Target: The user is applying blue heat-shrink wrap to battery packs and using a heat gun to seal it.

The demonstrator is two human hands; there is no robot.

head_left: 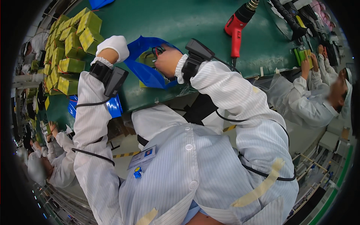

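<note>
A loop of shiny blue plastic sleeve [150, 77] is held open on the green table in front of me. Inside it sits a yellow-green wrapped battery pack [147, 59], with red and black wires at its top. My left hand [113, 48], in a white glove, is closed at the sleeve's left edge; its fingertips are hidden. My bare right hand [168, 62] reaches into the sleeve from the right, its fingers bent round the pack beside the wires. The hand covers part of the pack.
Several yellow-green battery packs [73, 45] are stacked at the left. Blue sleeves [114, 106] lie by my left forearm. A red heat gun [236, 32] rests on the green table [180, 18] at the far right. Co-workers sit at both sides, one holding a pack [305, 56].
</note>
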